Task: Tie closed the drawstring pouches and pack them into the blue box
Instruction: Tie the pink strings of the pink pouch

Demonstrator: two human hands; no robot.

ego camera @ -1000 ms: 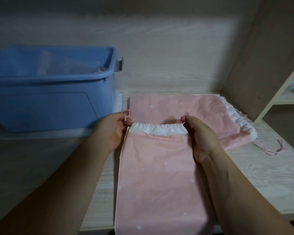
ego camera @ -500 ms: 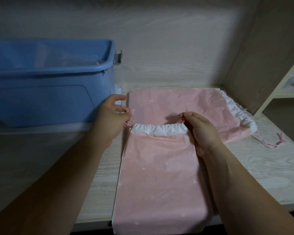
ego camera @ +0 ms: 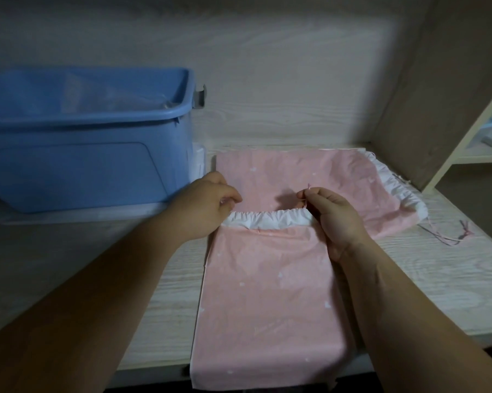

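A pink drawstring pouch [ego camera: 267,293] lies flat on the wooden shelf, its gathered white mouth pointing away from me and its bottom hanging over the front edge. My left hand [ego camera: 205,207] pinches the cord at the mouth's left corner. My right hand [ego camera: 335,217] pinches the thin pink cord at the right corner, the cord end sticking up above the fingers. A second pink pouch [ego camera: 318,174] lies behind, its mouth to the right with loose cords on the shelf. The blue box [ego camera: 91,154] stands at the left, open-topped.
The box rests on a clear lid [ego camera: 77,215]. A wooden back wall and a side panel [ego camera: 437,95] close in the shelf. A lower side shelf [ego camera: 483,154] shows at the far right. Bare wood lies in front of the box.
My left hand has closed back in to the pouch's left corner after reaching out toward the box. My right hand keeps its pinch on the right cord. The view tilted slightly.
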